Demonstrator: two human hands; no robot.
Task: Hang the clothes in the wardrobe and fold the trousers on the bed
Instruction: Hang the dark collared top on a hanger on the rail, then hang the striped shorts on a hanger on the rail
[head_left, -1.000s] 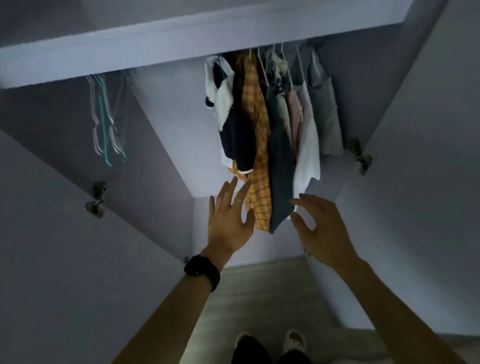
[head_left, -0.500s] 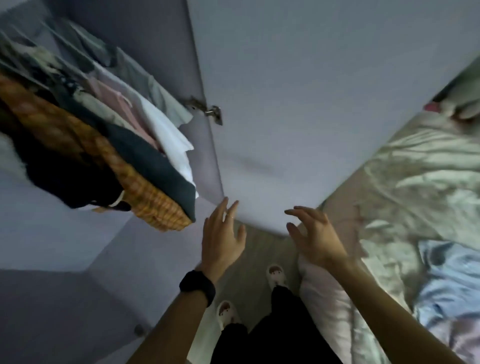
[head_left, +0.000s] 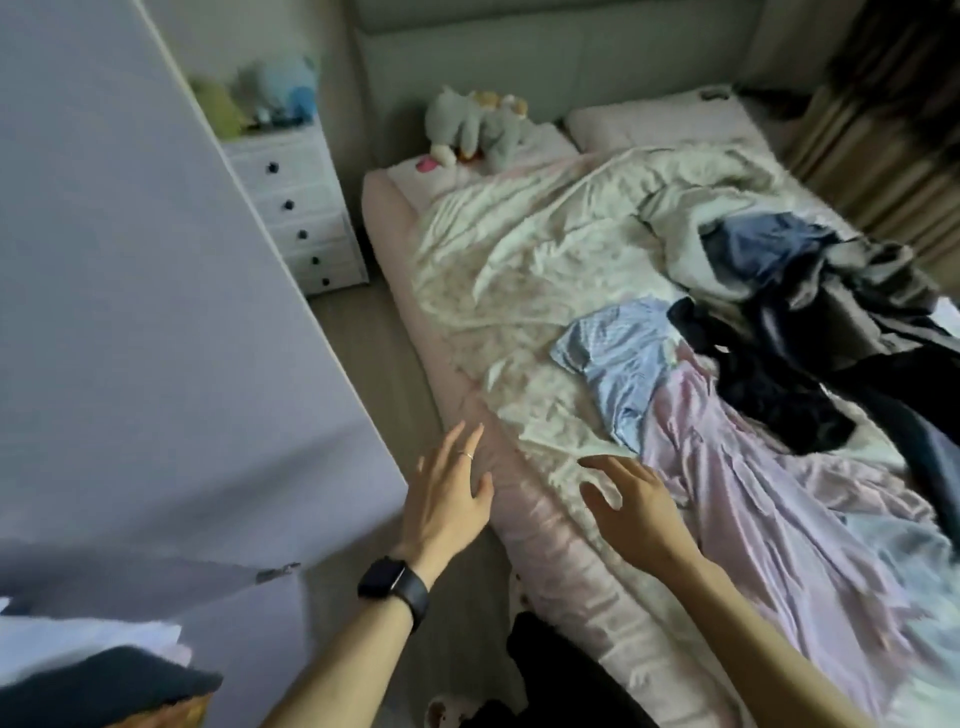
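Fingers of the left grip are spread straight and hold nothing. It hangs over the pink mattress edge of the bed, with a black smartwatch on its wrist. The right grip is likewise empty, its fingers loosely curved above the rumpled cream duvet. It is just short of a long pale lilac garment; whether it touches the bedding I cannot tell.

This looks like the fetching step: both arms reach toward the bed for the next piece to hang or fold. The lilac garment lies nearest. A light blue checked shirt overlaps its far end, and a heap of black and dark grey clothes sits against its right side. Which pieces in that heap are trousers cannot be told. The next move probably calls for the right grip to go a little further, pinch one piece and lift it clear of the rest. Pulling the lilac garment alone could drag the blue shirt along.

The open lilac-grey wardrobe door stands near on the left, leaving only a narrow strip of floor beside the bed. Already-hung dark, white and orange clothes show at the lower left corner. Further off are a white chest of drawers and a grey plush toy at the bedhead, both well apart from the reach.
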